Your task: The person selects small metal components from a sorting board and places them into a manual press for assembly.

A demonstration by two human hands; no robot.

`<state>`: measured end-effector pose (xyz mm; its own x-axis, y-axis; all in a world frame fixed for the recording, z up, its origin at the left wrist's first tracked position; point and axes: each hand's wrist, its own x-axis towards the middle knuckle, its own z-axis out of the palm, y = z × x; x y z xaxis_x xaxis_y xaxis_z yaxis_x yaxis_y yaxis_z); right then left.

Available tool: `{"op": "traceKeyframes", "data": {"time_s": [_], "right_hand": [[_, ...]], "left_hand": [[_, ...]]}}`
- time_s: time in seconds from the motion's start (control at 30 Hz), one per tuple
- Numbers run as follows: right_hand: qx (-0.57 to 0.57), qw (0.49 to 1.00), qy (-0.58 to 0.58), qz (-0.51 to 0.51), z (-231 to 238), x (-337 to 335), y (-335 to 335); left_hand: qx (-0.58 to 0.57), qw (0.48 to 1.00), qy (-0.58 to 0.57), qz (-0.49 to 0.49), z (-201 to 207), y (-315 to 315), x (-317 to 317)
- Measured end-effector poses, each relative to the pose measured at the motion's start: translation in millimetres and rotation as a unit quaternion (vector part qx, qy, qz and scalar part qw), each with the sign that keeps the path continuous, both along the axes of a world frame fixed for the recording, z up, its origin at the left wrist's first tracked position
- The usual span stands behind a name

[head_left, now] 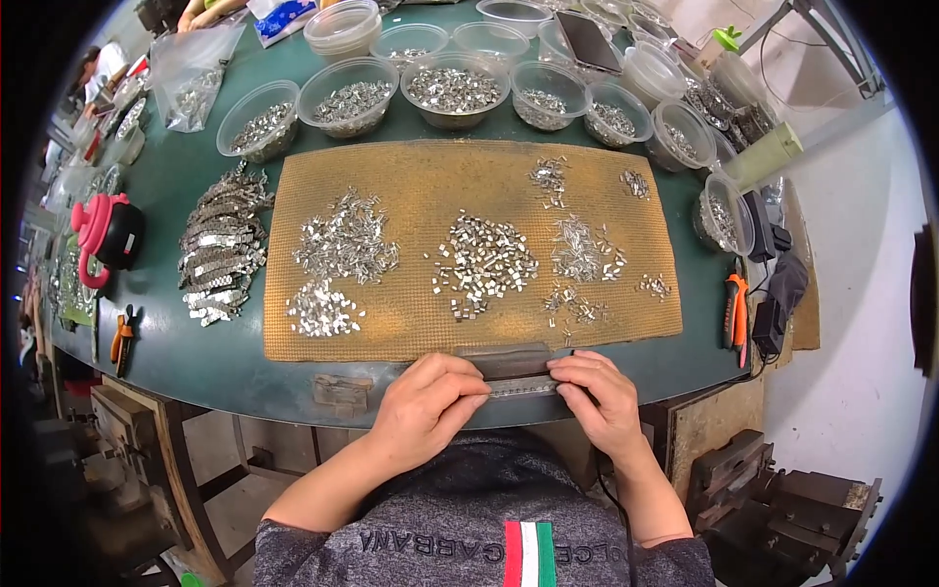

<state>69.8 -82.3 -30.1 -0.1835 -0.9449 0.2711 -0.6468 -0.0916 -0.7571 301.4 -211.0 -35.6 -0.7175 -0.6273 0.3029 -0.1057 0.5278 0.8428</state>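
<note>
At the table's front edge, a narrow strip of small metal links (523,386) lies between my hands. The fingers of my left hand (426,403) are pinched at its left end. My right hand (599,396) has thumb and fingers closed at its right end. Just behind the strip lies a dark flat bar (504,362), with my right fingertips close to it. Beyond that, a tan textured mat (421,323) carries loose piles of shiny metal pieces (484,256). Fingertips cover both strip ends.
Clear plastic bowls of metal parts (456,90) line the mat's far side. Finished-looking metal bands (223,245) are stacked to its left. Orange-handled pliers (736,311) lie right, others (123,338) left, near a pink-and-black mug (108,235). A worn block (340,393) sits beside my left hand.
</note>
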Motion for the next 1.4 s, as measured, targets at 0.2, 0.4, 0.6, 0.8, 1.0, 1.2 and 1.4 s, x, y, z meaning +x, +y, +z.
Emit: {"op": "traceKeyframes", "data": {"time_s": [0.2,0.4,0.6,0.8,1.0,1.2,1.4], "right_hand": [[0.019,1.000,-0.025,0.000,-5.3,0.0,2.9],[0.013,1.000,-0.021,0.002,-8.9,-3.9,2.0],[0.021,1.000,-0.009,0.022,1.7,-4.8,-4.6],[0.067,0.997,0.036,0.025,30.5,1.2,-14.2],[-0.035,0.987,0.115,0.109,54.5,27.5,-85.5],[-0.063,0.950,0.251,0.173,44.6,62.8,-173.2],[-0.086,0.912,0.365,0.166,14.2,77.8,-220.5]], "left_hand": [[-0.048,0.999,-0.012,0.004,-3.7,2.4,-4.3],[-0.114,0.993,-0.027,0.002,0.4,-0.4,-11.5],[-0.190,0.981,-0.025,0.022,5.8,3.3,-8.3],[-0.175,0.984,0.001,-0.025,7.7,-7.0,9.3],[-0.103,0.994,0.016,-0.039,2.6,-8.2,23.4],[-0.077,0.995,0.045,-0.036,-0.9,-9.5,30.1],[-0.073,0.996,0.047,-0.015,-2.4,-11.0,34.5]]}}
